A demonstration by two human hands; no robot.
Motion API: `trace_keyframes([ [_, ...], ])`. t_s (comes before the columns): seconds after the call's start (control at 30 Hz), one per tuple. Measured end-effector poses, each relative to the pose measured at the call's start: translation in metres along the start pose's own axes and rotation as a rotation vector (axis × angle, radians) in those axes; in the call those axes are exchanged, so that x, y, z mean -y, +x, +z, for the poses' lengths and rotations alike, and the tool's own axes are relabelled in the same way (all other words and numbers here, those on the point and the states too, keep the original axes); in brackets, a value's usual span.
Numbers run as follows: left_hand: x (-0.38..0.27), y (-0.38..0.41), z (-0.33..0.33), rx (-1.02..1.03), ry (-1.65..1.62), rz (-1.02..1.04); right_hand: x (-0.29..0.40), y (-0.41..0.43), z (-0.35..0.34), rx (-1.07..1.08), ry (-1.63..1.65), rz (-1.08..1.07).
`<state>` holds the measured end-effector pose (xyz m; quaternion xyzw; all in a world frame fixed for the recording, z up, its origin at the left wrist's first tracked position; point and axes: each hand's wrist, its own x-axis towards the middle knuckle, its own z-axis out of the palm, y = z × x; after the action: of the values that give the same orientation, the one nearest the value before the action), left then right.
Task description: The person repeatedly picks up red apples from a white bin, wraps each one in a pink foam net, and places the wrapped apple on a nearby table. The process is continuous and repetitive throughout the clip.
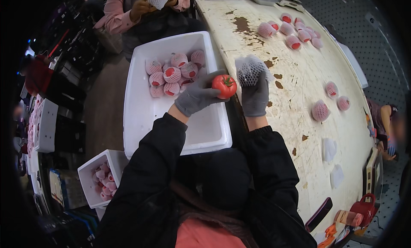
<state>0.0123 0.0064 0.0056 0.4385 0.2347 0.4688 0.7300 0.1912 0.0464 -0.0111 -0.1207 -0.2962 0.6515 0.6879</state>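
Observation:
My left hand (198,95), in a grey knit glove, holds a bare red tomato (224,87) with its green calyx showing. Close to its right, my gloved right hand (256,98) grips white foam netting (252,70), bunched up at the table's edge. Whether anything is inside the netting cannot be made out. Below my left hand stands a white foam box (205,129). Net-wrapped tomatoes (172,74) are piled in its far part, and its near floor is bare.
The worn white table (282,119) runs along the right, bearing several net-wrapped tomatoes (303,35), a phone (318,214) and a red container (364,211). A smaller foam box (93,171) of wrapped tomatoes sits lower left. Opposite, a gloved co-worker (141,10) handles netting.

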Motion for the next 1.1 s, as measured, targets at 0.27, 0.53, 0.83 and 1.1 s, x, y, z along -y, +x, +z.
trace_keyframes([
  [0.27,0.011,0.004,-0.007,-0.347,-0.095,0.024,-0.009,-0.023,0.018,0.265,-0.746,0.075],
  [0.53,0.015,0.009,-0.035,-0.646,0.276,-0.075,-0.012,-0.021,0.031,0.074,0.023,0.461],
  [0.83,0.014,0.003,0.0,-0.086,1.649,0.4,-0.004,-0.024,0.037,0.077,0.154,0.56],
  [1.1,0.021,0.004,-0.005,-0.756,0.554,0.516,-0.016,-0.02,0.025,0.094,-0.678,0.134],
])
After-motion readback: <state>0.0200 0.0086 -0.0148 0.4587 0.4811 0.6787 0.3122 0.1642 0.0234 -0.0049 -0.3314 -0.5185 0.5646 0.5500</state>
